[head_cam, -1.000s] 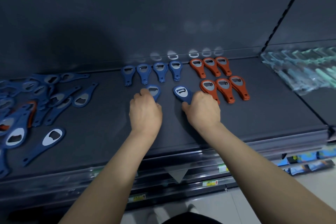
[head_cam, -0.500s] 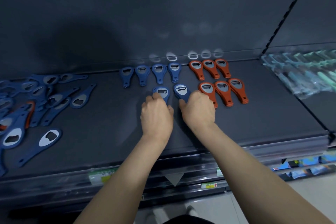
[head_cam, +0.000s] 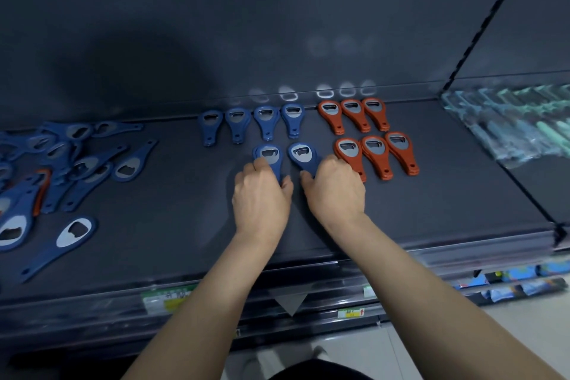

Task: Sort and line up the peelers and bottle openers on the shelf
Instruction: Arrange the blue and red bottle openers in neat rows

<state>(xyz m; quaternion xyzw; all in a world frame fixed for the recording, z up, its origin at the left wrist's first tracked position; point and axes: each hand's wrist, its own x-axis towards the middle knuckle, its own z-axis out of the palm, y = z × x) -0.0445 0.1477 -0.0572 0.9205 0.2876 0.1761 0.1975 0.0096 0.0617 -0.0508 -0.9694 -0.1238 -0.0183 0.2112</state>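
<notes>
On the shelf (head_cam: 431, 210), just below the blue row (head_cam: 266, 120), the left grip (head_cam: 262, 197) is pinching one opener (head_cam: 270, 157) by its handle, fingers curled. The right grip (head_cam: 334, 191) is likewise holding its neighbour (head_cam: 303, 156). Both are lying heads-back, seemingly being squared to begin a second blue rank matching the orange set (head_cam: 374, 139). A loose pile (head_cam: 77, 157) is waiting at left. The blurred teal things (head_cam: 509, 126) at right are perhaps peelers.

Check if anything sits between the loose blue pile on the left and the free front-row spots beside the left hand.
Nothing visible. Bare shelf runs from the loose blue pile to the gap under the two leftmost back-row blue openers. The left hand, gripping its blue opener, borders that gap on the right.
</notes>
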